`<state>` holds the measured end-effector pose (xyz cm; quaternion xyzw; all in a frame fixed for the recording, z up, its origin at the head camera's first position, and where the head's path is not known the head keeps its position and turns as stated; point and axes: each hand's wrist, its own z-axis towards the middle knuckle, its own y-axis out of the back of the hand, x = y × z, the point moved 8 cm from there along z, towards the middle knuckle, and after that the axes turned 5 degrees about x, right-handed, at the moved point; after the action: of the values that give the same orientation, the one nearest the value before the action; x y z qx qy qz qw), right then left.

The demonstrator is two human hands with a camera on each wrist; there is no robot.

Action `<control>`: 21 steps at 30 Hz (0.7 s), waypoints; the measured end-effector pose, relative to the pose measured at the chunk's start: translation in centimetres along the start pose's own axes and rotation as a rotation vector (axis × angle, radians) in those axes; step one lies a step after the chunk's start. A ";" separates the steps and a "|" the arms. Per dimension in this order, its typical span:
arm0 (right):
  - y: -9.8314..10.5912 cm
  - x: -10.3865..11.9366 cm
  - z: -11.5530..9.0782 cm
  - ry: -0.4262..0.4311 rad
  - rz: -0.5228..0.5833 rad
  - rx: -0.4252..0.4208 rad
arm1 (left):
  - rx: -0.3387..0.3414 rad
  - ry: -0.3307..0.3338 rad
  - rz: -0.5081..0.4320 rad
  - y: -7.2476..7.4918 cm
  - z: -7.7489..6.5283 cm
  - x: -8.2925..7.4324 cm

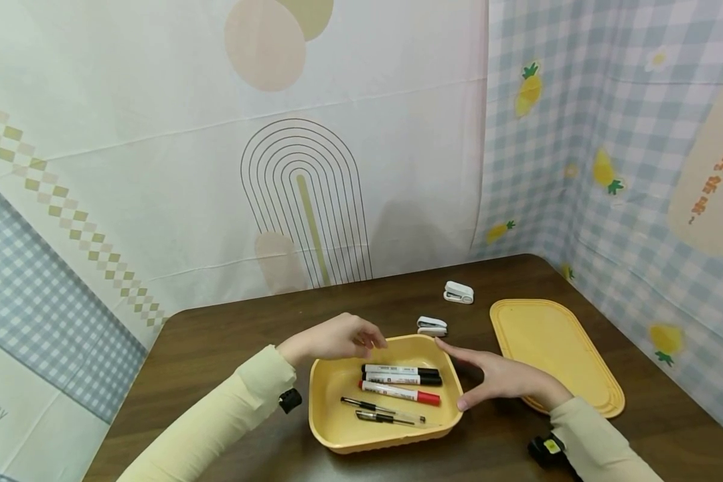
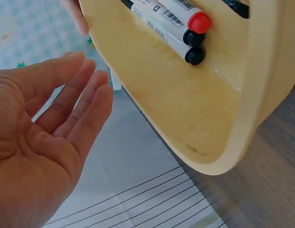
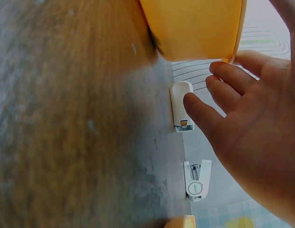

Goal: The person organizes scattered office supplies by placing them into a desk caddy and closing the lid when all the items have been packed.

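A yellow plastic bin (image 1: 320, 408) stands on the table. Inside lie two white markers with black caps (image 1: 430, 379), a white marker with a red cap (image 1: 397, 392) and two black pens (image 1: 378, 406). My left hand (image 1: 340, 337) hovers over the back left rim, its fingers loosely bent and holding nothing; the left wrist view shows the palm beside the bin wall (image 2: 185, 137). Along the bin's right side my right hand (image 1: 503, 376) is spread, with thumb and forefinger at the rim. In the right wrist view, some fingertips are close to the bin's corner.
Two small white staplers lie behind the bin, the nearer stapler (image 1: 432, 326) close to its back rim and the farther stapler (image 1: 459, 292) toward the wall. A flat yellow lid (image 1: 554, 345) lies to the right on the brown table (image 1: 229, 335). Patterned cloth hangs behind.
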<state>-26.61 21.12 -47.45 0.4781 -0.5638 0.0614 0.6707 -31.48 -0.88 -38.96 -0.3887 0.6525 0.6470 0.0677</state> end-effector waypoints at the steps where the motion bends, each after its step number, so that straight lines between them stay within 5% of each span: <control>1: 0.0 0.0 0.0 0.001 0.002 0.003 | -0.002 0.000 -0.004 0.0 -0.1 0.0; 13: 0.0 -0.1 0.1 0.001 0.016 0.006 | -0.095 0.003 -0.024 1.7 -1.0 -0.2; 21: -0.1 0.1 0.1 0.018 0.005 0.010 | -0.261 0.113 -0.131 3.6 -3.4 0.8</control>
<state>-26.55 20.97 -47.40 0.4793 -0.5588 0.0701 0.6732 -32.77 -4.72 -36.03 -0.4718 0.5390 0.6974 0.0220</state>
